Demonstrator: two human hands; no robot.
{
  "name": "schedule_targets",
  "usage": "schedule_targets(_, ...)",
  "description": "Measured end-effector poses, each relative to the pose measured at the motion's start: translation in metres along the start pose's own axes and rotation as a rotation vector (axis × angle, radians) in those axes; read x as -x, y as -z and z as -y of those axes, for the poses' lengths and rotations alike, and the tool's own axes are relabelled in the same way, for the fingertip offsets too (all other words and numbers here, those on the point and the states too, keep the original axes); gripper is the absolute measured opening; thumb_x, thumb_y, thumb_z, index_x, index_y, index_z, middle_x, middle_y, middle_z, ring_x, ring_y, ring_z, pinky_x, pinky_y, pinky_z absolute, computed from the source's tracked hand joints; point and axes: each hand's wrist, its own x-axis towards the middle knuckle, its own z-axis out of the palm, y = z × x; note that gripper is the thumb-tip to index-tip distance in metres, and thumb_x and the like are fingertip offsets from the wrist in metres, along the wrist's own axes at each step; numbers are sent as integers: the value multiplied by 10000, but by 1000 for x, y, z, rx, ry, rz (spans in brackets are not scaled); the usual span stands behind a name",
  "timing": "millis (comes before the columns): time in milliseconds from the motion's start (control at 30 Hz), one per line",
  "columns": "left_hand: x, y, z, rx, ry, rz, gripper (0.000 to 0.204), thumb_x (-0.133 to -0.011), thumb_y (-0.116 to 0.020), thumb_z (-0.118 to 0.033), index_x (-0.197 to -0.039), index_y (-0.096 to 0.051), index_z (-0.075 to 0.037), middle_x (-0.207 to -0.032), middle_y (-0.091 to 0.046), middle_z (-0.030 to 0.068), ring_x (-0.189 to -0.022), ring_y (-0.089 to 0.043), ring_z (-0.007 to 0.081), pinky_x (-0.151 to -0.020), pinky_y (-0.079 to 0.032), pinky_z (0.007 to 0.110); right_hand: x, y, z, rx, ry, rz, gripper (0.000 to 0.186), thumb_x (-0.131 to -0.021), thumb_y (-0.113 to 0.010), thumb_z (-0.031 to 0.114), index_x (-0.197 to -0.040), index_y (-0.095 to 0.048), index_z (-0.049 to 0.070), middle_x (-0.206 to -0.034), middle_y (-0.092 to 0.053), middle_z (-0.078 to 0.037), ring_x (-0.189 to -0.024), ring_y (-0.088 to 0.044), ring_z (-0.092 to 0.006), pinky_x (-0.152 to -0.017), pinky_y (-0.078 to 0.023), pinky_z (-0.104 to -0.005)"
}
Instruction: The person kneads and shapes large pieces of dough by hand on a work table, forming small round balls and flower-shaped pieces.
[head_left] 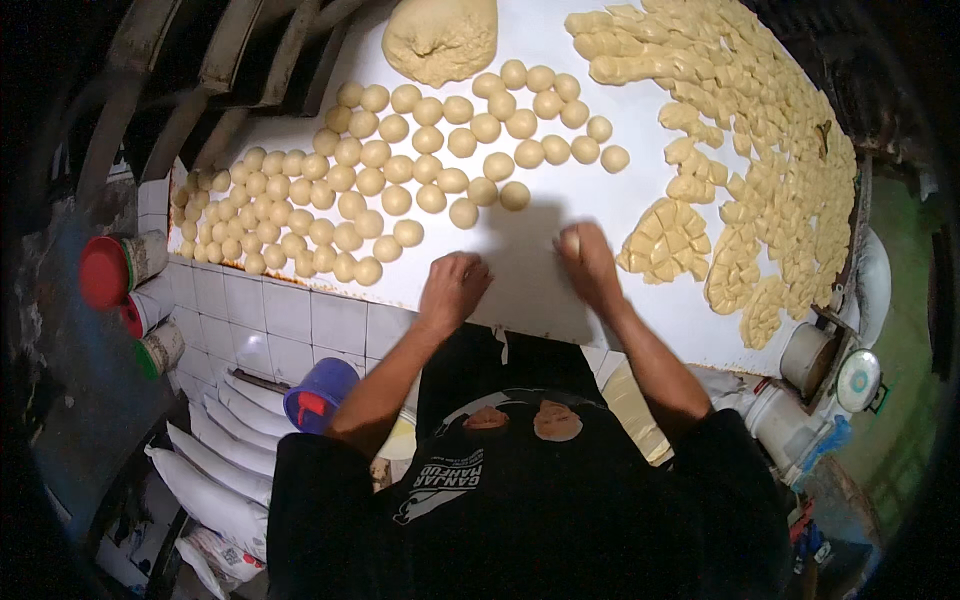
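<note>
My left hand (457, 286) is curled in on itself at the near edge of the white table (520, 290), knuckles up. What lies under its fingers, if anything, is hidden. Further right, my right hand (588, 262) is closed too, and a pale bit of dough shows between its fingers. Round dough balls (398, 200) spread across the left and middle of the table, the nearest just beyond my left hand. Beside my right hand lies a cluster of cut dough pieces (665, 240), part of a broad field of them on the right.
A large dough mass (440, 40) rests at the far side. Wooden beams (215, 75) overhang the far left. Buckets (105, 272) and white sacks (225, 475) stand below the tiled left side, with a purple bucket (322, 392) nearer me. A pot (808, 358) sits by the right corner.
</note>
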Motion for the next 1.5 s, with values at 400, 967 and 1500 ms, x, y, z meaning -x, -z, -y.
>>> schedule_targets(400,-62,84,51,147,-164,98,271,-991,-671,-147,-1250,-689,-67,-1317,-663,143,-1239,-612,340,-1072,-496,465,-291,-16,85,180,193,-182,187,-1011,-580,153,-1080,-639,-10,-1007,-612,-233,-958,-564,-446,-838,-470,-541)
schedule_targets(967,-57,30,-61,-42,129,275,115,-918,-733,-200,-935,-678,-101,-836,-678,141,-886,-699,358,-747,-575,470,97,-64,-3,218,253,-84,314,-882,-783,349,-954,-666,67,-1010,-641,-150,-1010,-603,-390,-866,-459,-516)
schedule_targets(1500,-56,-28,-64,-112,-2,-280,192,-903,-757,-184,-915,-615,-55,-950,-606,155,-918,-560,369,-809,-422,494,17,-11,-16,180,254,-247,290,-840,-826,287,-857,-616,88,-913,-586,-99,-883,-579,-321,-779,-455,-476)
